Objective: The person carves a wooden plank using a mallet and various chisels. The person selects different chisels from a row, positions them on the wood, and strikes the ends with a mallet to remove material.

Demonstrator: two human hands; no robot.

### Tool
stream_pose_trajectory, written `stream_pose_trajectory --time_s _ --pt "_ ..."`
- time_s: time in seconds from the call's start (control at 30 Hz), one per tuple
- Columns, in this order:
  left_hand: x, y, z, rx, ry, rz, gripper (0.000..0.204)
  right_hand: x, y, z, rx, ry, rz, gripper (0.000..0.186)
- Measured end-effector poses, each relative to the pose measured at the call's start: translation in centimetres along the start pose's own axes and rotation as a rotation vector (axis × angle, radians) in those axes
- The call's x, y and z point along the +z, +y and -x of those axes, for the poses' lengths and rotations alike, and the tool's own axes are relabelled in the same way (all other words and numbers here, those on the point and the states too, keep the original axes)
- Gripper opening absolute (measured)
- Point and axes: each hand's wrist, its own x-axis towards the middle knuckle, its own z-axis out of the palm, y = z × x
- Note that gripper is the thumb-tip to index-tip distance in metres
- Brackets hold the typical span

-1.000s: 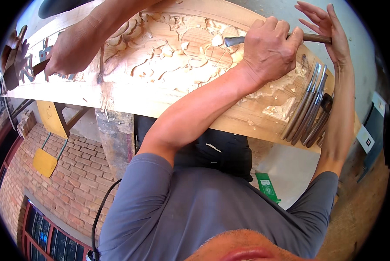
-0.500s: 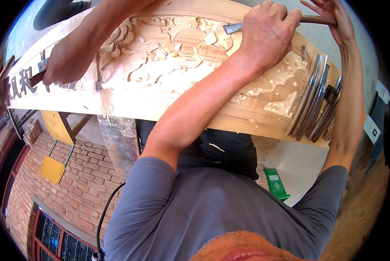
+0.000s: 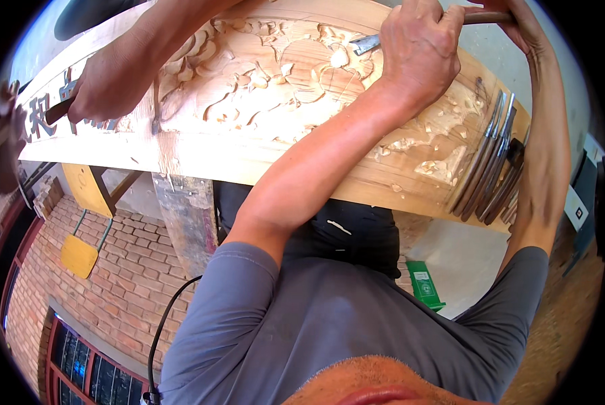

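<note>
A gouge lies across the far right part of a carved wooden panel [image 3: 262, 162], its metal blade [image 3: 365, 44] pointing left over the raised relief. Wrapped round the gouge close behind the blade is my left hand [image 3: 420, 54]. At the other end, the brown wooden handle [image 3: 486, 18] meets my right hand [image 3: 518, 25], whose fingers close round its butt, partly cut off by the picture's top edge. The blade tip sits by a carved rounded shape with a pale chip [image 3: 339, 58] on it. Shavings are scattered over the carving.
Several chisels [image 3: 488, 155] lie side by side at the panel's right end, next to my right forearm. A co-worker's hand [image 3: 110, 81] grips a dark tool handle on the left; another blurred hand [image 3: 6, 135] is at the far left. A green bin [image 3: 424, 287] stands below.
My right hand has closed from spread fingers onto the handle's end. The blade has tilted slightly and shifted a little right. The blurred hand at far left has moved.
</note>
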Motion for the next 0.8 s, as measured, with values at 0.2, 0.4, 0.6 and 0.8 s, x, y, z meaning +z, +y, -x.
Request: stream_pose_trajectory --time_s 0.2,0.4,0.6,0.8 --pt "-0.5 0.1 0.1 -0.03 0.041 0.031 0.046 1.2 0.3 0.1 -0.051 0.016 0.112 0.071" --pt "-0.5 0.8 0.2 0.108 0.179 -0.081 0.017 -0.1 2.0 1.0 -0.053 0.075 0.186 0.055" --pt "0.3 2.0 2.0 0.32 0.142 -0.089 0.019 -2.4 3.4 8.4 -0.09 0.285 0.426 0.035" --pt "0.7 3.5 3.1 0.358 0.051 0.075 0.025 2.2 1.1 17.4 0.038 0.169 0.446 0.028"
